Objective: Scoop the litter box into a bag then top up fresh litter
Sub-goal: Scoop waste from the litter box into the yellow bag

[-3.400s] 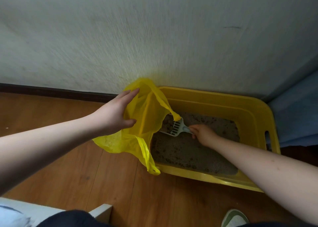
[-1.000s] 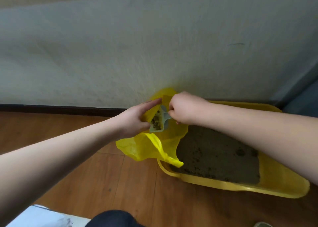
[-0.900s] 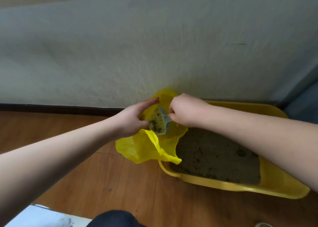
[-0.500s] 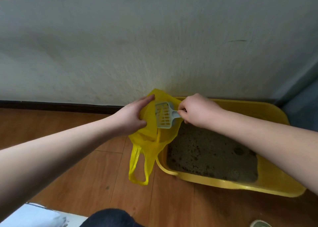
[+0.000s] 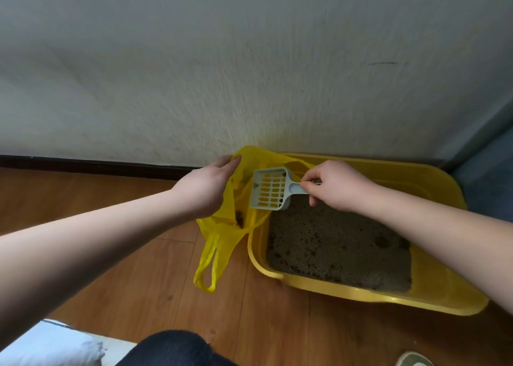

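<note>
A yellow litter box [image 5: 433, 300] stands on the wooden floor against the wall, filled with grey-brown litter [image 5: 336, 243]. My left hand [image 5: 205, 191] grips the rim of a yellow plastic bag [image 5: 222, 227] and holds it up at the box's left end; dark clumps lie inside the bag, and one handle loop hangs down. My right hand [image 5: 336, 185] pinches the handle of a pale grey slotted scoop [image 5: 270, 189]. The scoop's head is empty and sits over the bag's mouth.
A white wall with a dark baseboard [image 5: 97, 164] runs behind the box. Blue fabric [image 5: 488, 182] hangs at the right edge. My dark-clad knee [image 5: 172, 349], something white [image 5: 55, 346] at the lower left, and a shoe tip [image 5: 413, 360] are at the bottom.
The scoop, loaded with clumps a second ago, has tipped them into the bag and is now empty and flat. The bag has stretched downward, its handle loop dangling.
</note>
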`<action>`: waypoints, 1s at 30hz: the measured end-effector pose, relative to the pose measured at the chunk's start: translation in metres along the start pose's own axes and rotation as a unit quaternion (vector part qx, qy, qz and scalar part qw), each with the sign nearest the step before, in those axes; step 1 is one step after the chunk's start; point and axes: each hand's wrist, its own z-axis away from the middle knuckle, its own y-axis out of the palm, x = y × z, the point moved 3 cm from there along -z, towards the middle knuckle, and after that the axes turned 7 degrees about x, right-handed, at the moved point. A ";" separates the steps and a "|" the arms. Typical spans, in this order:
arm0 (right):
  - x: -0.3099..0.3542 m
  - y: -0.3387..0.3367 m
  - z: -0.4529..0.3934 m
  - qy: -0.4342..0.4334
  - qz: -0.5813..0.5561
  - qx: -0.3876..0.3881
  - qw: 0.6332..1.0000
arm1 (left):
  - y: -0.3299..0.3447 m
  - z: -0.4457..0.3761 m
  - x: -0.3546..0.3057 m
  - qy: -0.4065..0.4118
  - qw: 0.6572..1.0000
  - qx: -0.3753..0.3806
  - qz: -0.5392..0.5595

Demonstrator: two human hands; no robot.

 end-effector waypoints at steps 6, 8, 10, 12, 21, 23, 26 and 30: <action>-0.020 0.007 0.007 0.021 -0.095 0.043 0.994 | 0.008 0.001 0.006 -0.007 0.996 -0.011 -0.094; -0.027 0.006 0.010 0.026 -0.107 0.046 0.993 | 0.008 0.001 0.012 -0.017 0.995 -0.010 -0.101; -0.032 0.004 0.010 0.032 -0.102 0.046 0.993 | 0.007 0.001 0.018 -0.034 0.995 -0.006 -0.099; -0.036 0.003 0.009 0.036 -0.115 0.047 0.992 | 0.002 0.000 0.024 -0.049 0.994 -0.005 -0.099; -0.031 0.013 0.008 0.034 -0.114 0.051 0.992 | -0.011 -0.005 0.035 -0.054 0.995 0.047 -0.076; -0.028 0.015 0.007 0.031 -0.113 0.052 0.992 | -0.007 -0.004 0.028 -0.040 0.995 0.063 -0.065; -0.027 0.017 0.007 0.033 -0.117 0.053 0.991 | -0.004 -0.003 0.022 -0.028 0.995 0.071 -0.069; -0.028 0.016 0.006 0.049 -0.119 0.045 0.991 | -0.005 -0.003 0.023 -0.036 0.992 0.081 -0.084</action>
